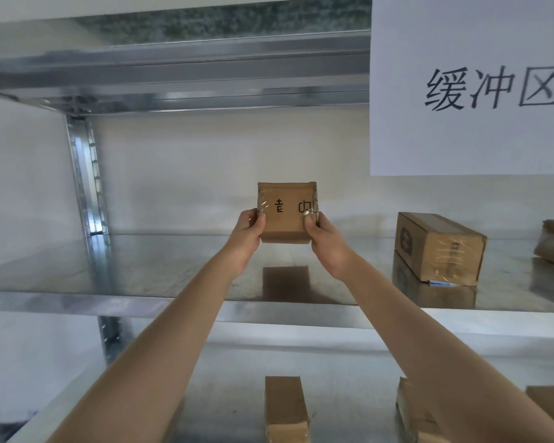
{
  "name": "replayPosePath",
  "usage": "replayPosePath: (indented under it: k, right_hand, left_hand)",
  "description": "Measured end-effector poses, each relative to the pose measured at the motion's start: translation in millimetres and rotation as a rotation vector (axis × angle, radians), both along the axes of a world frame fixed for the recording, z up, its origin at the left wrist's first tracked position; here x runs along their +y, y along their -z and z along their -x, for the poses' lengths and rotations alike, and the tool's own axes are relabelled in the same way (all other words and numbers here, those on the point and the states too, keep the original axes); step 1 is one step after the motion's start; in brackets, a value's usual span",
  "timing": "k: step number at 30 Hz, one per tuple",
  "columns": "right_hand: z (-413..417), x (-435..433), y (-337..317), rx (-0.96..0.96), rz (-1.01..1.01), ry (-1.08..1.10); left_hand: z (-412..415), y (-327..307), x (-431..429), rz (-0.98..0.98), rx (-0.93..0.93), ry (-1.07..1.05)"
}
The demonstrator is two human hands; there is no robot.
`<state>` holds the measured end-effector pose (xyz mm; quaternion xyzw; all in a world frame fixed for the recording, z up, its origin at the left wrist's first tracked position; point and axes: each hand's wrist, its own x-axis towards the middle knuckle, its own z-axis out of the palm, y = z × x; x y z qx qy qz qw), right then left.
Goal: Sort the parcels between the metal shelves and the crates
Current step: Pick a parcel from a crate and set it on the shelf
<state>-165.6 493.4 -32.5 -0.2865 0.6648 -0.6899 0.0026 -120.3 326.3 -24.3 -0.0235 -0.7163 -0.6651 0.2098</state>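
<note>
hands, left (pixel 248 230) and right (pixel 322 233), grip a small taped cardboard parcel (pixel 285 212) above the shiny metal shelf (pixel 141 270).

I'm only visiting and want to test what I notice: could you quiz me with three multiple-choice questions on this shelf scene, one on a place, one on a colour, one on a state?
1. Where in the view is the sign?
A) upper right
B) lower left
C) on the floor

2. What colour is the held parcel?
A) blue
B) brown
C) white

3. How is that parcel held?
A) lying loose, untouched
B) pinched by one hand only
C) gripped by the left hand and right hand, clear of the shelf

Answers:
1 A: the white sheet fills the top right corner.
2 B: it is plain brown cardboard.
3 C: fingers curl round both its sides, and bare shelf shows beneath it.
</note>
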Motion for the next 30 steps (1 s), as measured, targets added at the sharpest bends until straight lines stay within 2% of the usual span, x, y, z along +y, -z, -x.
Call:
replayPosePath:
  k: [5,10,15,21,25,30]
  right_hand:
    - [-3,3,0,-0.009,-0.003,-0.013]
    - [-3,-3,-3,-0.144,0.046,0.035]
    - [23,-12,3,-0.220,0.095,0.053]
    - [32,-12,6,-0.276,0.138,0.070]
    - [3,-8,-5,-0.314,0.126,0.114]
    - [-40,2,-23,-0.255,0.055,0.129]
  left_hand:
    - [-6,0,2,0.040,-0.018,-0.003]
    - [-15,-5,8,-0.092,-0.031,0.079]
    - [-18,-12,14,-0.166,-0.009,-0.001]
    - [-22,-13,19,-0.140,-0.001,-0.017]
    - [-22,-12,16,-0.185,-0.016,-0.018]
    - [-20,-10,14,-0.204,-0.010,-0.037]
